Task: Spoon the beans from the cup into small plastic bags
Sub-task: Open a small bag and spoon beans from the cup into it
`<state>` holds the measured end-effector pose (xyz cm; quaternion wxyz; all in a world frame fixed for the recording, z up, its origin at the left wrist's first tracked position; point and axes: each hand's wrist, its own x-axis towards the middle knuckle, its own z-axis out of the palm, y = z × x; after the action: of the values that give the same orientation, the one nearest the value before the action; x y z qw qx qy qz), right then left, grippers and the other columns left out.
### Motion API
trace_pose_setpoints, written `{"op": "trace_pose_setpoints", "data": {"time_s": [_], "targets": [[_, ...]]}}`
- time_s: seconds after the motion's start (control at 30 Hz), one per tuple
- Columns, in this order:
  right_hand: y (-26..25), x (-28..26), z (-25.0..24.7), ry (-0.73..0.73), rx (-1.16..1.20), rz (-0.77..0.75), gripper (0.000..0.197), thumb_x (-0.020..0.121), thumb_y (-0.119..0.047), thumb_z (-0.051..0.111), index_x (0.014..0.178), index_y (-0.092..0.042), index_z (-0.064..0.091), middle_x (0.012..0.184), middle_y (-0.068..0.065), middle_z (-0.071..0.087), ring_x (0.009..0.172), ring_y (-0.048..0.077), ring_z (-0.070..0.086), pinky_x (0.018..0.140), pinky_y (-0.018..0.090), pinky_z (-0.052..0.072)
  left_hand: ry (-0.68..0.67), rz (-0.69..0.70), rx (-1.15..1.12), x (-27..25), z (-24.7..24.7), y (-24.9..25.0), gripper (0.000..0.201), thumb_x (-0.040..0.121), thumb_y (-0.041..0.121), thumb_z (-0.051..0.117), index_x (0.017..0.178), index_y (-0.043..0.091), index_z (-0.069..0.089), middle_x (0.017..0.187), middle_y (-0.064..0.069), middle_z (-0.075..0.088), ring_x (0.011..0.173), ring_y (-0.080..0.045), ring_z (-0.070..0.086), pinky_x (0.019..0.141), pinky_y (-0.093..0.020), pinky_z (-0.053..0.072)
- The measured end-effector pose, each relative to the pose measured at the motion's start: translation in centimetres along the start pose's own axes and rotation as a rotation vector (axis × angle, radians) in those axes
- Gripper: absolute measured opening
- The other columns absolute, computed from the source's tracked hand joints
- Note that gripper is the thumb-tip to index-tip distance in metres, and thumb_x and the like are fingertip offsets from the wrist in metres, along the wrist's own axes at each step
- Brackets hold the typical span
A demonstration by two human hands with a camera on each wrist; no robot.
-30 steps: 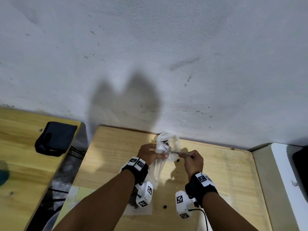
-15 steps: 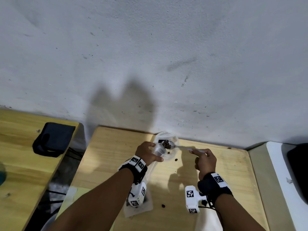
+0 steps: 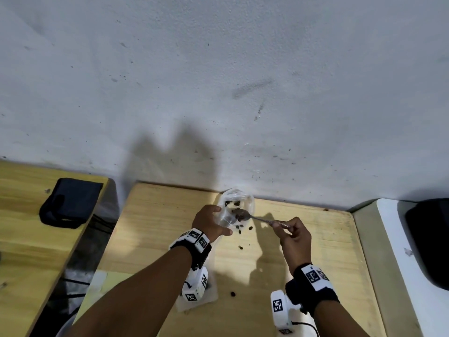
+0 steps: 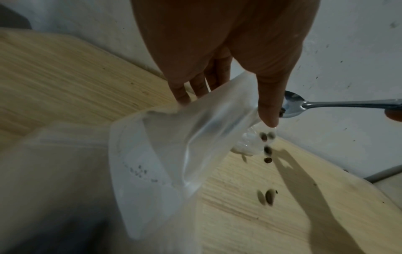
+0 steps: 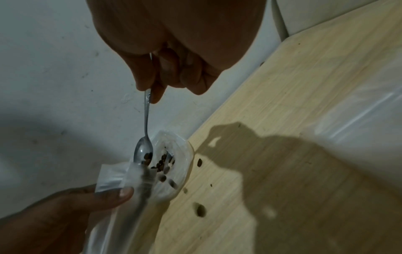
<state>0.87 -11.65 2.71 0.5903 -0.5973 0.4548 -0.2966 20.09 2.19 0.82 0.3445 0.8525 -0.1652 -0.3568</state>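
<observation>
My left hand [image 3: 220, 221] grips the mouth of a small clear plastic bag [image 3: 226, 218], which hangs down towards the table. Seen from the left wrist, that left hand [image 4: 226, 111] spreads the bag [image 4: 174, 146] between thumb and fingers. My right hand [image 3: 283, 227] pinches the handle of a metal spoon [image 3: 243, 215]. Its bowl holds dark beans right at the bag's mouth. In the right wrist view the spoon [image 5: 143, 153] tips beside the bag [image 5: 130, 180]. A clear cup [image 5: 182, 171] with beans stands behind, by the wall. Several beans [image 4: 267, 151] fall past the bag.
Loose beans [image 3: 240, 247] lie scattered on the wooden table [image 3: 158, 227]. Flat clear bags [image 3: 213, 288] lie near the front edge, under my left wrist. A black pouch [image 3: 70, 203] sits on a second table at left. A white surface [image 3: 393, 239] adjoins at right.
My right hand has drawn away to the right and brought the spoon, loaded with beans, to the bag's mouth. More beans now lie on the table. The left hand still holds the bag.
</observation>
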Motion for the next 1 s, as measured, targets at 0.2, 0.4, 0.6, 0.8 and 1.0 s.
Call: {"op": "trace_pose_setpoints", "data": {"time_s": [0.2,0.4,0.6,0.8,1.0], "targets": [[-0.4,-0.4,1.0,-0.053,-0.045,-0.019,0.035,0.081,-0.003,0.076,0.063,-0.018,0.050,0.072,0.012,0.067,0.058,0.017,0.047,0.053,0.024,0.036,0.004,0.003,-0.003,0.0,0.1,0.0,0.082,0.050,0.029,0.093,0.122,0.021,0.054,0.128,0.004,0.055,0.115,-0.017,0.054,0.089,-0.025,0.045],[-0.4,0.8,1.3,0.116,0.027,0.145,0.025,0.079,-0.007,0.075,0.070,-0.004,0.052,0.065,0.011,0.047,0.053,0.019,0.039,0.054,0.030,0.034,-0.013,-0.009,-0.018,-0.2,0.0,0.1,0.085,0.050,0.029,0.093,0.124,0.022,0.053,0.130,0.002,0.054,0.117,-0.018,0.054,0.087,-0.024,0.043],[-0.5,1.5,2.4,0.160,-0.057,0.350,0.014,0.071,-0.010,0.068,0.074,0.002,0.062,0.056,0.012,0.047,0.043,0.021,0.033,0.048,0.029,0.029,-0.013,0.010,-0.026,-0.7,-0.2,0.0,0.087,0.049,0.034,0.092,0.125,0.024,0.052,0.133,0.002,0.051,0.119,-0.018,0.051,0.094,-0.029,0.045],[0.4,1.5,3.4,0.096,-0.137,0.399,0.016,0.073,-0.017,0.074,0.073,-0.005,0.064,0.054,0.006,0.047,0.043,0.021,0.036,0.045,0.026,0.032,0.017,0.034,-0.041,-1.3,-0.4,-0.1,0.084,0.051,0.037,0.091,0.125,0.023,0.053,0.133,0.002,0.051,0.119,-0.018,0.051,0.099,-0.033,0.044],[1.6,1.4,3.0,0.006,-0.303,0.454,0.018,0.074,-0.032,0.076,0.067,-0.016,0.071,0.070,0.002,0.068,0.058,0.022,0.049,0.059,0.032,0.039,-0.028,0.032,-0.019,-1.7,-0.5,-0.3,0.084,0.054,0.040,0.089,0.127,0.024,0.051,0.134,0.003,0.050,0.119,-0.018,0.051,0.095,-0.029,0.043]]}}
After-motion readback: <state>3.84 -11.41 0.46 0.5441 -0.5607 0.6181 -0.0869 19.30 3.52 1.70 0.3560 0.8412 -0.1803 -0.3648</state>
